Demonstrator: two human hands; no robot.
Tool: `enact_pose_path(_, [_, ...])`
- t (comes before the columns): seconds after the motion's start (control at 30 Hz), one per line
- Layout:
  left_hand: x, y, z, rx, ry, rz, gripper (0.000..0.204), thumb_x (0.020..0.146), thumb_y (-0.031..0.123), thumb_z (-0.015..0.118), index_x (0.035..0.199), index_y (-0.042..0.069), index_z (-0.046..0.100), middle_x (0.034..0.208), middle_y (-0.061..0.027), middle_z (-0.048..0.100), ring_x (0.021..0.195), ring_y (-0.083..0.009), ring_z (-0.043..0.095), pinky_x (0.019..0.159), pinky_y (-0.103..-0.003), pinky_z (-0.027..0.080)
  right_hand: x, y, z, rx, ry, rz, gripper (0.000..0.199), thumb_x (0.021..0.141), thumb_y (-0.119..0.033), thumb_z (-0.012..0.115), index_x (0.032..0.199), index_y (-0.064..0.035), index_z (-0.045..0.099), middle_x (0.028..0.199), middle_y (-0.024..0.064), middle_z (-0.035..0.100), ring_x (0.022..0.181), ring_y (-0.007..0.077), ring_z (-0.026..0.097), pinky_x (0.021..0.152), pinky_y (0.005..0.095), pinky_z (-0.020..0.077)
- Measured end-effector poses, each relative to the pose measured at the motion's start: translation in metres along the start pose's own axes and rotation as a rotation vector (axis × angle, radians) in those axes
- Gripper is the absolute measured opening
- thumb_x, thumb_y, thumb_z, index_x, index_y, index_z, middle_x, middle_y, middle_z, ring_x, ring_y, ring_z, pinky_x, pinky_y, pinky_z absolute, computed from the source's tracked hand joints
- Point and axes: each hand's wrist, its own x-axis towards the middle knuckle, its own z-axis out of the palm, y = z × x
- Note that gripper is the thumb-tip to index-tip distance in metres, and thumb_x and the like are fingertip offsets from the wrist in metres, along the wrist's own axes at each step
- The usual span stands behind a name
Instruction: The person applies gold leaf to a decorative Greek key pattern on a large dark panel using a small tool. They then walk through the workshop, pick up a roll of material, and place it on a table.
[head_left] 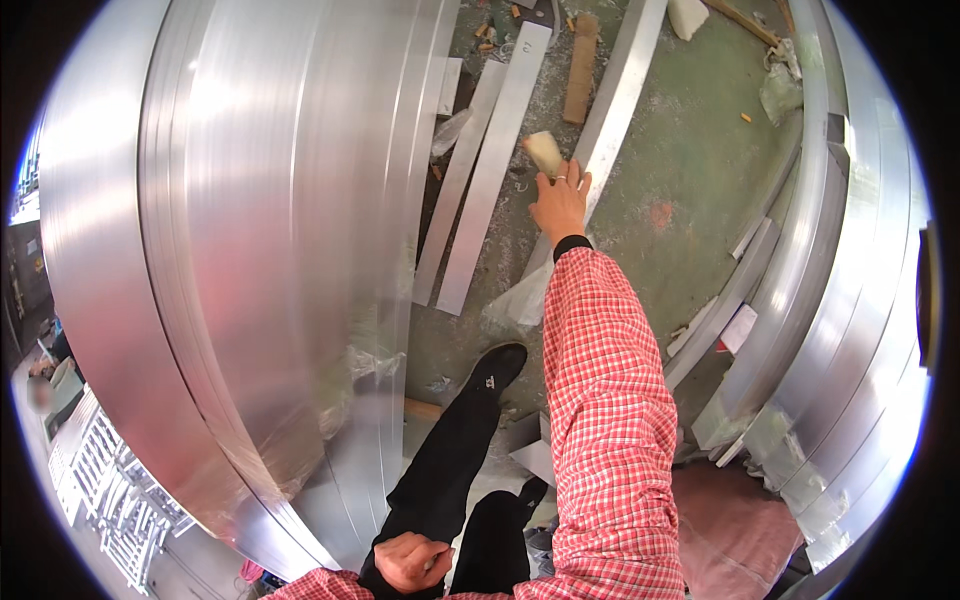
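My right hand stretches forward over the floor, its fingers spread at the edge of a long silver metal profile. A pale cream block with an orange tint at one end lies right at the thumb and index finger. Whether they touch it is hard to see. My left hand is curled closed near my thigh at the bottom; what it holds, if anything, is hidden. Left of the right hand, two flat metal strips lie side by side on the floor.
A tall stack of shiny metal profiles fills the left side. More long profiles line the right. A wooden strip, another cream chunk and plastic film lie on the green floor. A reddish-brown cloth sits lower right.
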Motion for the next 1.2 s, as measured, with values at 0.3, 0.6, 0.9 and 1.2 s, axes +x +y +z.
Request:
enact_pose_path(0.3, [0.0, 0.004, 0.013, 0.057, -0.009, 0.153, 0.019, 0.052, 0.005, 0.071, 0.067, 0.008, 0.059, 0.049, -0.0024, 0.052, 0.039, -0.0181, 0.049, 0.036, -0.026, 0.036, -0.035, -0.007, 0.012, -0.083, -0.03, -0.054, 0.025, 0.084, -0.024, 0.048, 0.089, -0.0143, 0.07, 0.12, 0.011, 0.052, 0.125, 0.0316, 0.031, 0.107, 0.0475, 0.0109])
enact_pose_path(0.6, [-0.011, 0.004, 0.017, 0.155, -0.028, 0.185, 0.018, 0.052, 0.005, 0.071, 0.066, 0.008, 0.059, 0.048, -0.0027, 0.051, 0.038, -0.0184, 0.048, 0.036, -0.026, 0.035, -0.053, -0.014, -0.03, 0.709, 0.033, 0.014, 0.028, 0.08, -0.024, 0.06, 0.108, -0.02, 0.054, 0.103, 0.0144, 0.059, 0.111, 0.0318, 0.047, 0.101, 0.0476, 0.0249])
enact_pose_path(0.9, [-0.04, 0.008, 0.03, 0.29, -0.135, 0.267, 0.015, 0.061, 0.007, 0.07, 0.064, 0.009, 0.056, 0.056, -0.0049, 0.054, 0.048, -0.0224, 0.053, 0.041, -0.031, 0.041, -0.234, -0.003, -0.161, 2.578, 0.139, 0.244, 0.045, 0.089, -0.013, 0.051, 0.124, -0.0166, 0.024, 0.108, 0.0197, 0.056, 0.087, 0.0247, 0.061, 0.069, 0.0309, 0.0534])
enact_pose_path(1.2, [-0.068, 0.021, 0.068, 0.37, -0.211, 0.402, 0.011, 0.068, 0.012, 0.067, 0.067, 0.01, 0.056, 0.063, -0.0049, 0.055, 0.056, -0.0243, 0.056, 0.047, -0.035, 0.044, -0.433, 0.06, -0.275, 2.44, 0.369, 0.519, 0.024, 0.087, -0.028, 0.058, 0.097, -0.0089, 0.048, 0.079, 0.009, 0.059, 0.056, 0.0122, 0.056, 0.046, 0.0232, 0.0414])
